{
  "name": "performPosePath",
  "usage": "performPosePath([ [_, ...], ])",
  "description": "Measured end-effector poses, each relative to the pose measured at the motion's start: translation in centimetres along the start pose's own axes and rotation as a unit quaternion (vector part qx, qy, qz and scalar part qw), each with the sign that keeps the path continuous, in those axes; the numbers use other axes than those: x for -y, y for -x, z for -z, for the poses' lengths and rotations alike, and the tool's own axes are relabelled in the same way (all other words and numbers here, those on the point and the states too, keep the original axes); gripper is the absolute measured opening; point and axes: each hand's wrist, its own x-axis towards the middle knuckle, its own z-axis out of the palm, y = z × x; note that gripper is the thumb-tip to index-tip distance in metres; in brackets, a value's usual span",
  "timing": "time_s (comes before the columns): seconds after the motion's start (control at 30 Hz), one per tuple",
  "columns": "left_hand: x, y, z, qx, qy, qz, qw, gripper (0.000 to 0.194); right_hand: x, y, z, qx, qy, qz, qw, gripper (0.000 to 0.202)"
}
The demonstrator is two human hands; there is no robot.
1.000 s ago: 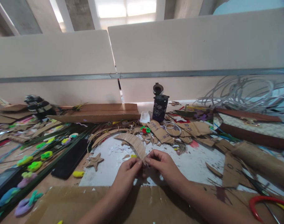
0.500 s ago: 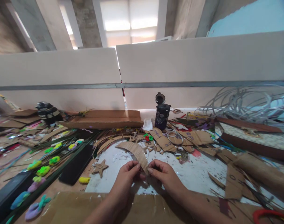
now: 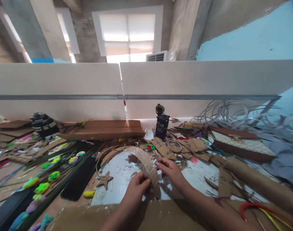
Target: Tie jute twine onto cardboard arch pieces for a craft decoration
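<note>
1. Clock centred on the crescent, twelve straight ahead: just below nine o'clock, bright fuzzy flowers point(image 3: 41, 187) line dark green stems on the littered worktable.
2. Near ten o'clock stands a dark squat flask point(image 3: 44, 125); its contents are hidden.
3. Between eight and nine, a cardboard star point(image 3: 105, 180) lies beside the white board point(image 3: 108, 192)'s left edge.
4. Between ten and eleven rests a long, shallow cardboard tray point(image 3: 103, 136); its high front wall hides whatever it holds.
5. Near seven o'clock, the left hand point(image 3: 136, 189) pinches the crescent's lower inner edge between thumb and curled fingers.
6. At centre, the cardboard crescent point(image 3: 148, 165) is held tilted above the board, its outer edge glinting.
7. Near one o'clock, a black bottle point(image 3: 162, 126) stands upright with its lid flipped open, its inside out of sight.
8. Between three and four, the right hand point(image 3: 170, 171) brings thumb and forefinger narrowly together at the crescent's outer edge; whether they grip it cannot be told.
9. At two o'clock sprawl loops of pale tubing point(image 3: 228, 112); below them sits a brown-trimmed bag point(image 3: 243, 146), contents unseen.
</note>
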Motion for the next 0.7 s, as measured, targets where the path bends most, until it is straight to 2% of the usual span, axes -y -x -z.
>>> performPosePath([
  [0.2, 0.1, -0.1, 0.2, 0.033, -0.021, -0.008, 0.999, 0.024, 1.2, 0.2, 0.2, -0.034, 0.019, 0.000, 0.999, 0.031],
  [0.37, -0.1, 0.3, 0.2, 0.053, -0.029, -0.029, 0.998, 0.019, 1.2, 0.9, 0.0, -0.047, 0.006, -0.004, 0.999, 0.023],
  [0.5, -0.5, 0.7, 0.0, 0.058, -0.031, -0.038, 0.997, 0.018, 1.2, 1.0, 0.0, -0.061, -0.002, 0.002, 0.998, 0.025],
  [0.6, -0.7, 0.8, 0.0, 0.060, -0.020, -0.024, 0.998, 0.021, 1.2, 0.8, 0.7, -0.082, -0.007, 0.006, 0.997, 0.027],
  [0.7, -0.8, 0.8, 0.2, 0.059, -0.033, -0.027, 0.997, 0.019, 1.2, 0.7, 2.1, -0.100, 0.036, 0.010, 0.994, 0.030],
])
